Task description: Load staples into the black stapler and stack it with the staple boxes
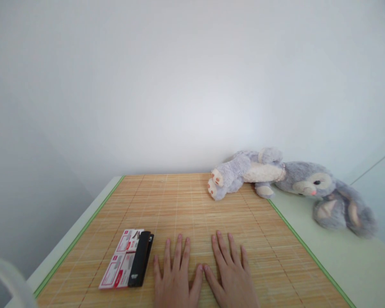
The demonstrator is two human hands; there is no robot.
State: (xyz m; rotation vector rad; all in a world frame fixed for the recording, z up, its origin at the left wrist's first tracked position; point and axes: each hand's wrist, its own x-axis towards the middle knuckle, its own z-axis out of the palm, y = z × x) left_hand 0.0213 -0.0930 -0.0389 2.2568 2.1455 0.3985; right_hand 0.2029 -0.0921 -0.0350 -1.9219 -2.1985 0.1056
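Both palms are down on the bamboo mat (pixel 179 205), holding nothing. My left hand (pixel 176 280) lies flat with its fingers spread. Beside it, my right hand (pixel 231 276) rests the same way, and the two thumb tips are close together, perhaps touching. A black stapler (pixel 140 261) lies just left of my left hand, its long side pointing away from me. Against the stapler's left side are two small white and red printed boxes (pixel 117 270), one behind the other. The far one carries a small picture of a stapler.
A grey plush rabbit (pixel 263 172) lies on its side at the back right, its feet on the mat and its head on the pale table (pixel 336 252). Behind the table rises a white wall (pixel 179 85). A blurred white curved object (pixel 11 278) stands at the lower left.
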